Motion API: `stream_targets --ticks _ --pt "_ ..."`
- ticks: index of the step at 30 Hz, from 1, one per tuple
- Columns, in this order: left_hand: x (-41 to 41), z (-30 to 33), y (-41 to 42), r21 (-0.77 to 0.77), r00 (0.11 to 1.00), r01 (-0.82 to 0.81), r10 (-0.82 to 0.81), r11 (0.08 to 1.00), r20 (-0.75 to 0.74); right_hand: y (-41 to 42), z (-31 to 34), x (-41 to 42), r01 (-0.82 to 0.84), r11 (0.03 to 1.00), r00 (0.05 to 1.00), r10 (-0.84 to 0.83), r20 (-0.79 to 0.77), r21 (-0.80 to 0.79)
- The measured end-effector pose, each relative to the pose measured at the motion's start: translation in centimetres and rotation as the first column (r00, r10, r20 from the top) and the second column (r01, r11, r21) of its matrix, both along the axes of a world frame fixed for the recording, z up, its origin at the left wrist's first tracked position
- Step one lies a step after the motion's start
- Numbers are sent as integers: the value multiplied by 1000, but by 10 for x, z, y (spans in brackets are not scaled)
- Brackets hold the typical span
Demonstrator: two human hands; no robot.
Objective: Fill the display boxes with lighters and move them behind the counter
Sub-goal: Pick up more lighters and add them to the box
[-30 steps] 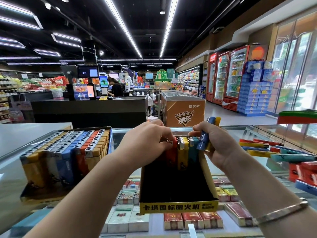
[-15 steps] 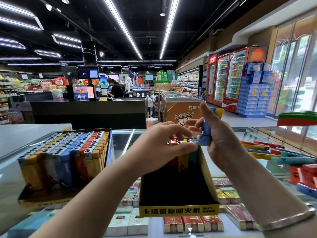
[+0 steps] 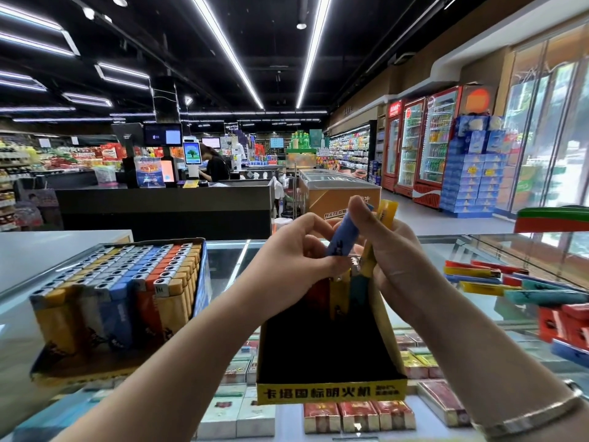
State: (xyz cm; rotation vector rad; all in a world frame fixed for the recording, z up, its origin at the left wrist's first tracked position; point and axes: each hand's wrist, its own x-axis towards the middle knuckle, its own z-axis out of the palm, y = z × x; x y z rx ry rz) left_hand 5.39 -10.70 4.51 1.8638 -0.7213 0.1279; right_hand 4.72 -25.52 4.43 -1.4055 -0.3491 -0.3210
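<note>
A mostly empty black display box point(image 3: 331, 392) with a yellow front strip stands on the glass counter point(image 3: 229, 269). A few lighters point(image 3: 338, 296) stand at its back. Above them my left hand point(image 3: 296, 260) pinches the lower end of a blue lighter point(image 3: 343, 239). My right hand point(image 3: 393, 250) grips a yellow lighter point(image 3: 384, 218) and its thumb presses on the blue one. A full display box point(image 3: 121, 301) of lighters stands to the left. Loose lighters point(image 3: 516, 285) lie on the glass to the right.
Cigarette packs point(image 3: 357, 416) show under the glass. Beyond the counter stand a dark checkout desk point(image 3: 165, 208) with screens and a person behind it, a chest freezer point(image 3: 338, 193), drink fridges point(image 3: 430, 148) and a stack of blue boxes point(image 3: 475, 173).
Both hands have risen from the row in the box. My left hand has come off the standing lighters and taken the lower end of the blue lighter held in my right hand.
</note>
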Motion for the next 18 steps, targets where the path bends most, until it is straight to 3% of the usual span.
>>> stream_targets --ticks 4,8,10,14,18 --pt "-4 1 -1 16 998 54 -53 998 -19 -2 2 2 34 999 999 -34 11 -8" --pt "-2 5 3 -16 993 -122 122 992 1 -6 1 6 106 994 994 -107 25 35" --pt "-2 8 6 -70 986 -168 166 983 -35 -11 -1 9 187 979 982 -184 -46 79" --pt "-3 12 6 -124 995 -92 88 988 -41 -18 -7 13 259 966 921 -240 -306 21" --pt "-2 8 4 -91 997 -78 80 993 20 -17 -10 16 248 968 903 -219 -369 32"
